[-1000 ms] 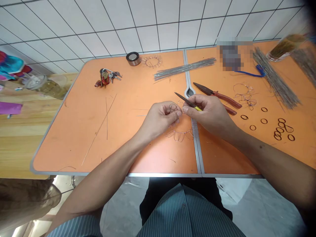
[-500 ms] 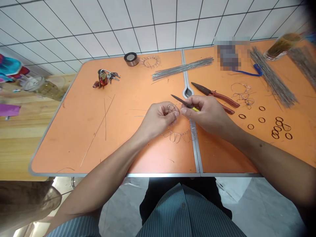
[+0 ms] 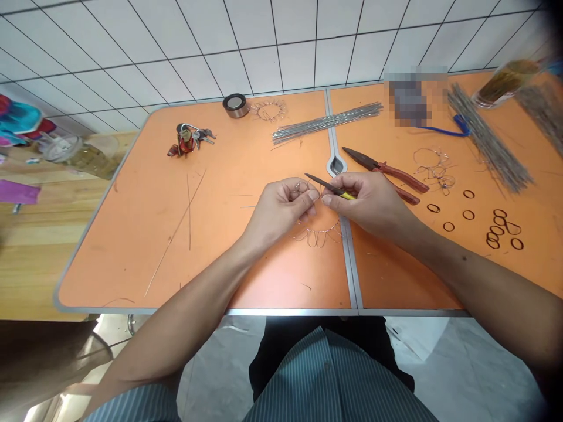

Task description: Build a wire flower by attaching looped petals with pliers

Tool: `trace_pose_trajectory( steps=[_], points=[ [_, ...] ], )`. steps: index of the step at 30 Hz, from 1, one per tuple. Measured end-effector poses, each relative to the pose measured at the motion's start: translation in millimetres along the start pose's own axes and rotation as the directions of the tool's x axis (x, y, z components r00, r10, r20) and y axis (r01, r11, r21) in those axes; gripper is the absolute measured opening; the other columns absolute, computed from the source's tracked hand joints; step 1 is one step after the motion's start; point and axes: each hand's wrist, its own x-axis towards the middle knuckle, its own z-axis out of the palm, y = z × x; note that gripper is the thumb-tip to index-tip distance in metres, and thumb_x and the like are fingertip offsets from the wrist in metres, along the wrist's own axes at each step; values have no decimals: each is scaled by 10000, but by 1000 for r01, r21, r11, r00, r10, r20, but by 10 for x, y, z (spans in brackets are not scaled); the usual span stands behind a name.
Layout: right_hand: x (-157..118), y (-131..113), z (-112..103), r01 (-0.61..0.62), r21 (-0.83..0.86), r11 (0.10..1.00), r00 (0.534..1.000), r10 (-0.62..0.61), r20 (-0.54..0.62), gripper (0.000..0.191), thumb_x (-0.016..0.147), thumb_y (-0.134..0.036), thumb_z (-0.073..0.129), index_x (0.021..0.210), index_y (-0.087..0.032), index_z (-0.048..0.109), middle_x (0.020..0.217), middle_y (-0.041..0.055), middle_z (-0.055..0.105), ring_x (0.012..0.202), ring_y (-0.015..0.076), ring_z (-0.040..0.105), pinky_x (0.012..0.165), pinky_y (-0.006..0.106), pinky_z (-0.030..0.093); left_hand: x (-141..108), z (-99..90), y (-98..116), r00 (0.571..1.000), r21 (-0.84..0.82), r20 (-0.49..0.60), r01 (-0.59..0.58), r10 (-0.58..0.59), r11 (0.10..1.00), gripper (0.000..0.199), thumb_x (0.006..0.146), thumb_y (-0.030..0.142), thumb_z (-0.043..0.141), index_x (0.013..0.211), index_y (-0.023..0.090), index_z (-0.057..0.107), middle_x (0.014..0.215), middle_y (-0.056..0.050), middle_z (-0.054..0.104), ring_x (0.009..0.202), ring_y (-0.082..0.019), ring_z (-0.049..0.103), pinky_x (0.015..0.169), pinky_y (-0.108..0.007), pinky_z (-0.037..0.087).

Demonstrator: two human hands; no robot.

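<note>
Near the table's seam my left hand (image 3: pixel 288 205) is closed, its thumb and fingers pinching a thin wire ring (image 3: pixel 323 230) with small wire loops round its edge. The ring's lower side hangs below the fingers, and part of it is hidden behind them. My right hand (image 3: pixel 367 199) is closed on a slim dark pointed tool (image 3: pixel 323 182) with a yellow handle, its tip pointing left over my left fingertips. Right thumb and forefinger are close to the ring; whether they touch the wire I cannot tell. Red-handled pliers (image 3: pixel 393 173) lie behind my right hand.
Straight wires (image 3: pixel 328 123) lie bundled at the back, beside a tape roll (image 3: pixel 236 105) and another looped ring (image 3: pixel 269 110). Keys (image 3: pixel 191 139) are at left. Several small dark rings (image 3: pixel 497 225), bent wire pieces (image 3: pixel 435 167) and more bundled wires (image 3: pixel 490 138) lie at right.
The wire ring's hanging loops have risen and tilted slightly. My hands stay almost in place, with the tool still in the right one.
</note>
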Motion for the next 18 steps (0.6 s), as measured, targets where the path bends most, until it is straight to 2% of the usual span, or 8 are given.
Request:
trace_pose_trajectory(
  steps=[3, 6, 13, 18],
  points=[
    [-14, -35, 14, 13, 24, 1000, 1000, -13, -12, 137, 926, -301, 775, 813, -225, 758, 772, 8, 647, 733, 179, 528, 663, 376, 353, -3, 0, -12, 1000, -2, 3, -9, 9, 1000, 440, 946, 557, 861, 759, 182, 729, 724, -50, 753, 600, -117, 642, 611, -242, 542],
    [-37, -85, 35, 16, 28, 999, 999, -15, -40, 139, 916, -261, 754, 785, -223, 723, 736, -9, 606, 708, 164, 494, 650, 368, 328, -6, 9, -19, 1000, -41, 4, -10, 11, 999, 472, 934, 577, 879, 735, 182, 711, 701, -48, 746, 579, -114, 635, 594, -239, 531],
    [-25, -93, 69, -128, 146, 981, 991, 133, -19, 135, 908, -293, 762, 804, -212, 733, 706, -27, 558, 678, 147, 423, 635, 351, 298, -28, 60, -3, 1000, -61, -15, -5, 4, 998, 432, 951, 513, 876, 738, 177, 708, 703, -45, 755, 568, -107, 637, 596, -232, 540],
    [-5, -102, 11, -92, 56, 994, 995, 93, -24, 173, 918, -267, 766, 764, -209, 716, 689, -29, 526, 667, 144, 401, 629, 357, 276, -15, 40, -11, 999, -89, -35, 25, -28, 996, 376, 967, 467, 857, 774, 177, 715, 725, -47, 766, 578, -110, 652, 605, -235, 556]
  ],
)
